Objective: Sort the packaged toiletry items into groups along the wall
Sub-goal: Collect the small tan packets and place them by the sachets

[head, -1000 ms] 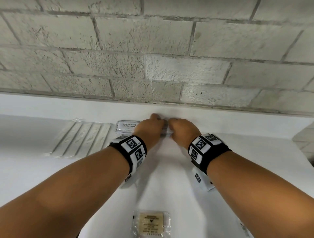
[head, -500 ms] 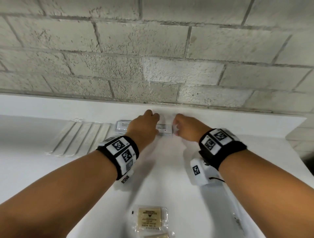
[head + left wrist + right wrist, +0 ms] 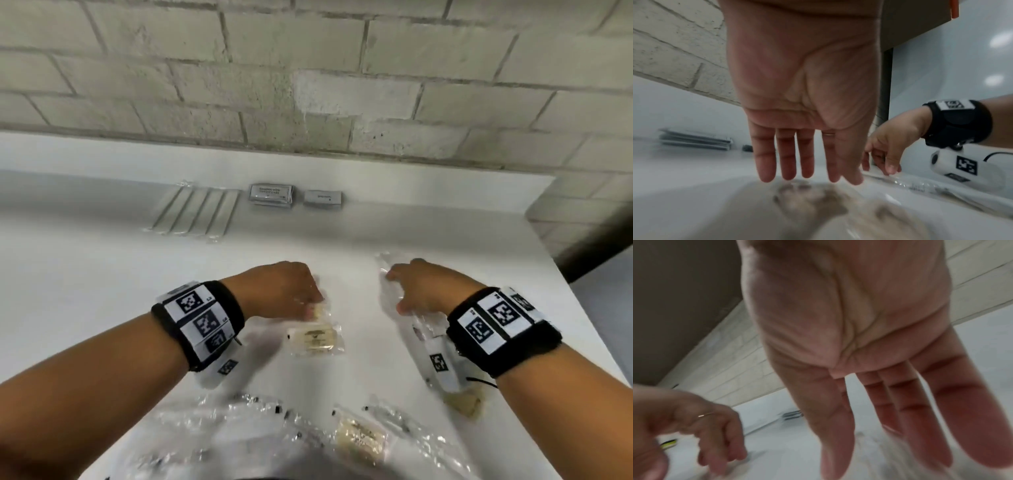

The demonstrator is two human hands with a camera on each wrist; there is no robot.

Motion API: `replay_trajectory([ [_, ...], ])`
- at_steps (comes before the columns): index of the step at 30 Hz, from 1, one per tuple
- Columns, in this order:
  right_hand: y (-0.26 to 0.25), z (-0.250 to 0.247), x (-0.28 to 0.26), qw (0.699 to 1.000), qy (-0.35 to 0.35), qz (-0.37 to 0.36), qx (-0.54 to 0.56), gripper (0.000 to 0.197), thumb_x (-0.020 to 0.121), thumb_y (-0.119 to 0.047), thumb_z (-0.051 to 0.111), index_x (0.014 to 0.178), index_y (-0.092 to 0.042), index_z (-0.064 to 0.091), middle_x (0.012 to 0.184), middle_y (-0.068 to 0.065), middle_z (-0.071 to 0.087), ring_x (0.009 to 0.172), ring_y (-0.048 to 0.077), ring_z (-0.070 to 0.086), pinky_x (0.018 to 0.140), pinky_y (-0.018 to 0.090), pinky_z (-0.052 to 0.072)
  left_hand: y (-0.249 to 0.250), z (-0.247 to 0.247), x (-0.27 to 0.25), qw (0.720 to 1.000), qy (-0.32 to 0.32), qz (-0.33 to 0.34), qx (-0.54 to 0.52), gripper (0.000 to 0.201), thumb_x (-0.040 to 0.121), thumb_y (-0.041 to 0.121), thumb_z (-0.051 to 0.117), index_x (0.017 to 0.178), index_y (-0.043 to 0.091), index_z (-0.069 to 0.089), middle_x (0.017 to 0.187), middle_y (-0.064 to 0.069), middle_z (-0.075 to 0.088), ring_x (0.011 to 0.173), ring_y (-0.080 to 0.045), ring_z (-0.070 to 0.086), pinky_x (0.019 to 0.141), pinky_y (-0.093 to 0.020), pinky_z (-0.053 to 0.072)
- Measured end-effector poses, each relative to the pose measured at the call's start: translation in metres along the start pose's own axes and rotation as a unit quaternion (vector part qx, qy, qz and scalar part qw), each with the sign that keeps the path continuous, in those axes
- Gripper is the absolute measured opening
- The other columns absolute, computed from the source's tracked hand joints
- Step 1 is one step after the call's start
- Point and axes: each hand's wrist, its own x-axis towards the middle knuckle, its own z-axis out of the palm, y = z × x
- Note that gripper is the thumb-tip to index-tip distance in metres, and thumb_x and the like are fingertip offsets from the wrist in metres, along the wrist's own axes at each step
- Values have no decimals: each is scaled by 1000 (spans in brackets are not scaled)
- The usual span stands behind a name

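Along the wall lie a row of long clear-wrapped sticks [image 3: 195, 214], a stack of shampoo sachets [image 3: 270, 194] and small white boxes [image 3: 322, 198]. My left hand [image 3: 308, 301] hangs mid-table with straight fingers [image 3: 787, 162], its tips on a beige packet [image 3: 317, 312] in clear wrap; a second beige packet [image 3: 315, 337] lies just nearer me. My right hand [image 3: 394, 291] hovers with straight fingers [image 3: 931, 426] over a long clear-wrapped item [image 3: 388, 270], fingertips touching the wrap. Neither hand grips anything.
A heap of clear-wrapped items [image 3: 274, 418] with more beige packets [image 3: 359, 438] lies at the near edge of the white table [image 3: 102, 274]. The brick wall [image 3: 308, 85] closes the back. The table ends at the right, beside a dark gap [image 3: 599, 253].
Both hands have pulled back from the wall toward me, leaving the small white box beside the shampoo sachets. They now reach down onto items in the middle of the table.
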Motion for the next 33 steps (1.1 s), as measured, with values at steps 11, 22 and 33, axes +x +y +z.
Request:
replay_trajectory([
  [11,-83,50,-60,963,171,-169,-123,28,91,-19,55,116,-22,64,120,4,54,110,28,49,87,37,44,25,54,-65,986,86,-144,-19,34,80,45,68,104,22,62,99,4,49,95,-19,54,79,-33,47],
  [22,-106,77,-64,957,143,-197,-160,50,73,-44,76,114,-23,57,109,-1,58,106,24,52,89,39,38,38,55,-78,971,109,-209,-31,38,77,27,71,111,12,59,111,-7,60,95,-26,60,70,-29,43],
  [33,-41,45,-83,919,230,-135,290,9,89,-19,61,94,-22,54,83,-3,61,71,16,56,63,28,41,70,-1,-112,965,167,-105,-175,17,85,24,67,88,21,50,80,5,56,65,-9,55,55,-19,45],
])
